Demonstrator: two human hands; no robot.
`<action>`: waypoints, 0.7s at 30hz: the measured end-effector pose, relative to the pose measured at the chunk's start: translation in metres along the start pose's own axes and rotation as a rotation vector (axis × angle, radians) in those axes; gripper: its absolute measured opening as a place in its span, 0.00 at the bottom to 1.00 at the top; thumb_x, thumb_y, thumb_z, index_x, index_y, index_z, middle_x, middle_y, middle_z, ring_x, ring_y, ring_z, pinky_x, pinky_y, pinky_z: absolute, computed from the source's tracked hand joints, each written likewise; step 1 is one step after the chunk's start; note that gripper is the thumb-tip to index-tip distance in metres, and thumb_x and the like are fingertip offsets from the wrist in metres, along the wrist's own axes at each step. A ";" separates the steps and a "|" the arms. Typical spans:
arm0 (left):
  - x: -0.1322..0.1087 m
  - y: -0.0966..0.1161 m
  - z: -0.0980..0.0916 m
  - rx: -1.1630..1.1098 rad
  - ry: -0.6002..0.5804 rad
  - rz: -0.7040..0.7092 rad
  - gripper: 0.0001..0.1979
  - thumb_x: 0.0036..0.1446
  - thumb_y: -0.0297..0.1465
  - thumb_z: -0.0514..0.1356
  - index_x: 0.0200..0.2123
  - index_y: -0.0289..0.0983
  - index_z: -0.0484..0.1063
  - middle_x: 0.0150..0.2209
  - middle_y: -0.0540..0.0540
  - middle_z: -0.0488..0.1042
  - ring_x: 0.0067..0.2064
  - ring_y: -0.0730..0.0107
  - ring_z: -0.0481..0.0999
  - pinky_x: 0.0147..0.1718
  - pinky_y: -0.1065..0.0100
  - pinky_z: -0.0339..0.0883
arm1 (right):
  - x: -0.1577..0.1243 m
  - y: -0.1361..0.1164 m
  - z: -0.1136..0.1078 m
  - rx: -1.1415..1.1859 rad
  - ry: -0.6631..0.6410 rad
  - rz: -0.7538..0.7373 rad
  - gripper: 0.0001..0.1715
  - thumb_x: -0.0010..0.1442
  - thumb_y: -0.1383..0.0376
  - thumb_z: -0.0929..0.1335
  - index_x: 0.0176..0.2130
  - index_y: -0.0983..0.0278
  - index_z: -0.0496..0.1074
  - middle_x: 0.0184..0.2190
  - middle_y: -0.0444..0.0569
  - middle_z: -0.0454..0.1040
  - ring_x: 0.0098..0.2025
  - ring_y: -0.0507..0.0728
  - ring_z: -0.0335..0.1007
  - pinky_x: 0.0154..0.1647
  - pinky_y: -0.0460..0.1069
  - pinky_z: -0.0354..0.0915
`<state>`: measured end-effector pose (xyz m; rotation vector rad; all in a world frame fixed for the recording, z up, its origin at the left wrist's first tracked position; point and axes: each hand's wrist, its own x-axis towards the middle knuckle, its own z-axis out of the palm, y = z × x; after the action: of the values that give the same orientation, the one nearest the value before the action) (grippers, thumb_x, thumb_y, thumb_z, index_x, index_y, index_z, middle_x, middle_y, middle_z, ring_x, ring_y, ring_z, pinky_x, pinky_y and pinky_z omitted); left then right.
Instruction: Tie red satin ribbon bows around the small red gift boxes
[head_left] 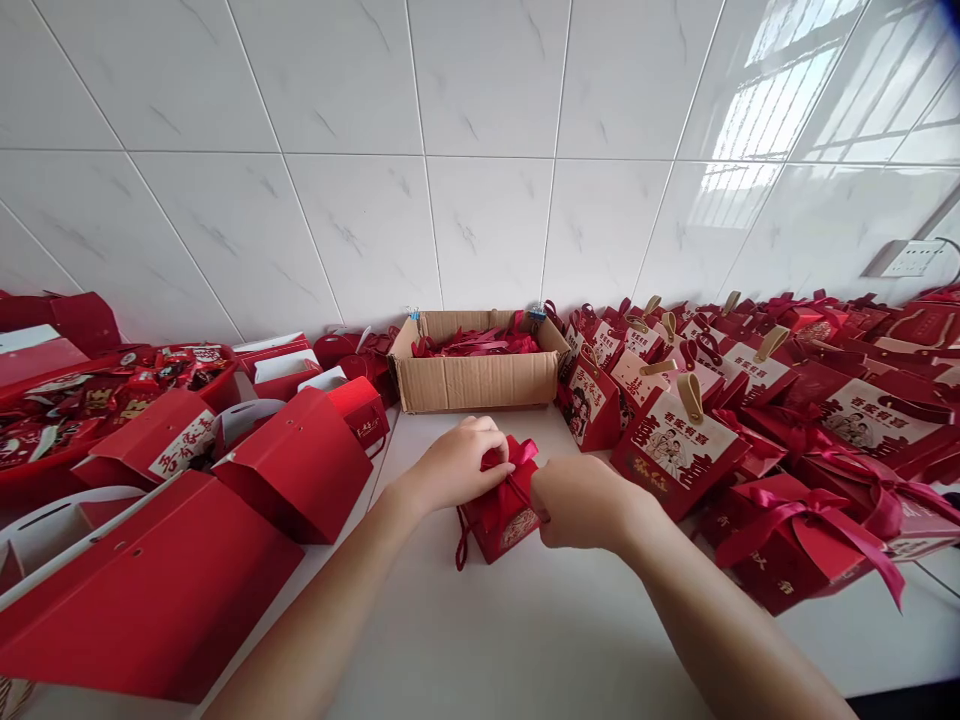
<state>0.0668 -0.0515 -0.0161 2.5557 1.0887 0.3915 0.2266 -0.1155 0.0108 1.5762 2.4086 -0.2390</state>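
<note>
A small red gift box (504,522) stands on the white table (525,640) in front of me. A red ribbon (516,457) crosses its top, and a loose end hangs down its left side. My left hand (459,464) is closed on the ribbon at the box's top left. On the right, my right hand (581,500) is closed in a pinch on the ribbon. Both hands press against the box from either side.
An open cardboard carton (475,379) with red ribbons stands behind the box, against the tiled wall. Flat and half-folded red boxes (294,462) lie at the left with a red tray of sweets (90,400). Several finished red gift boxes (679,445) crowd the right.
</note>
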 end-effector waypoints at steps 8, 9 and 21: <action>-0.012 0.009 -0.025 0.093 0.168 -0.077 0.18 0.56 0.47 0.52 0.26 0.39 0.65 0.32 0.48 0.69 0.37 0.64 0.69 0.34 0.66 0.61 | -0.017 0.028 -0.011 0.165 0.085 -0.032 0.16 0.54 0.58 0.65 0.19 0.63 0.70 0.16 0.44 0.67 0.19 0.50 0.58 0.20 0.47 0.49; -0.017 0.015 -0.029 0.126 0.140 -0.122 0.22 0.57 0.49 0.49 0.22 0.38 0.64 0.29 0.48 0.69 0.33 0.65 0.69 0.30 0.66 0.59 | -0.019 0.034 -0.013 0.200 0.134 -0.003 0.17 0.56 0.58 0.64 0.21 0.63 0.71 0.19 0.44 0.70 0.20 0.51 0.61 0.20 0.47 0.50; -0.041 0.070 0.010 0.642 -0.228 -0.093 0.07 0.45 0.23 0.55 0.20 0.37 0.70 0.20 0.43 0.71 0.24 0.62 0.70 0.24 0.63 0.55 | -0.019 0.063 -0.017 0.396 0.156 0.111 0.13 0.56 0.57 0.64 0.37 0.60 0.74 0.35 0.48 0.77 0.33 0.56 0.71 0.29 0.47 0.62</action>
<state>0.0882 -0.1296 -0.0020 2.9604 1.4070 -0.3260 0.2894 -0.1019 0.0323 1.9544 2.4905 -0.6249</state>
